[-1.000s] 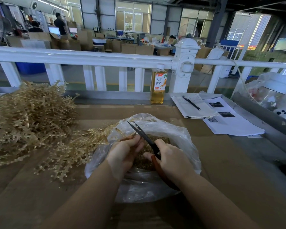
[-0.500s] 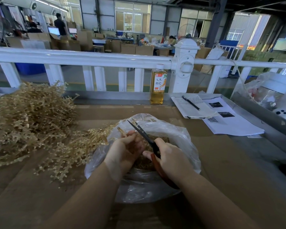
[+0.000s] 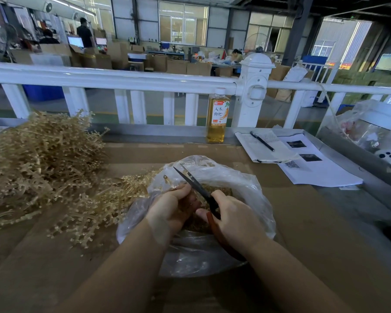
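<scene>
Right hand (image 3: 233,213) grips the scissors (image 3: 196,186), blades parted over the plastic bag (image 3: 253,190) mid-table. Left hand (image 3: 174,206) pinches a pale twig (image 3: 167,179) right beside the blades, above the bag.

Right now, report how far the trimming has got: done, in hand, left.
Done: a layer of cut bits lies in the plastic bag. In hand: the right hand grips the scissors, blades open, by a sprig that the left hand holds over the bag. Left: the big pile of uncut sprigs lies left of the bag, so most of the work seems to remain.
</scene>
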The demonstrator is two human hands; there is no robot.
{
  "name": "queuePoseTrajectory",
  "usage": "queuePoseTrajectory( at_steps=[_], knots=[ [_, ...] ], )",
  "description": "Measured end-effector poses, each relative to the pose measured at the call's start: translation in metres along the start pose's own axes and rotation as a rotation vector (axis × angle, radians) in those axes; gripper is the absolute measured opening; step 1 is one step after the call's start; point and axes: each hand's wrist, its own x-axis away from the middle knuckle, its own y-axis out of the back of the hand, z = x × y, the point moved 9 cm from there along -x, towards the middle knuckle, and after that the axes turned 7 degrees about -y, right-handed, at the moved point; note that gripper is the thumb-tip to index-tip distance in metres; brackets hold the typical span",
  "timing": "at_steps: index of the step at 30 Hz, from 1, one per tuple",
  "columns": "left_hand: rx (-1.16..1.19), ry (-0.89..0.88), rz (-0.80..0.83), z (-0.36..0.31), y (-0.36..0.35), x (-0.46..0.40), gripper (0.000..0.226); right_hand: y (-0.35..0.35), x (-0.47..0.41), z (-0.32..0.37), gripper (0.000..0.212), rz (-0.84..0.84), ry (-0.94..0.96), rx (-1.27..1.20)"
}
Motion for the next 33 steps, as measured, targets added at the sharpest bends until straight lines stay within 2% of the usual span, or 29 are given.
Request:
queuePoseTrajectory(
  at_steps=[13,23,28,31,33],
  knots=[
    [-0.016,-0.044,0.069,-0.006,-0.004,0.004,0.017,0.000,-0.004,0.000,0.031,-0.007,-0.013,-0.010],
    [-0.055,-0.057,-0.085,-0.007,0.009,-0.001,0.010,-0.002,-0.005,-0.001,0.030,0.008,-0.023,-0.012],
    [-0.028,-0.056,-0.057,-0.004,0.006,0.000,0.008,-0.002,-0.004,0.000,0.032,0.005,-0.024,-0.010],
    [-0.039,-0.068,-0.066,-0.004,0.007,-0.002,0.021,0.001,-0.004,-0.001,0.033,-0.002,-0.041,-0.022],
    [-0.049,-0.073,-0.053,-0.004,0.006,-0.002,0.021,0.001,-0.004,-0.002,0.033,0.003,-0.048,-0.022]
  ],
)
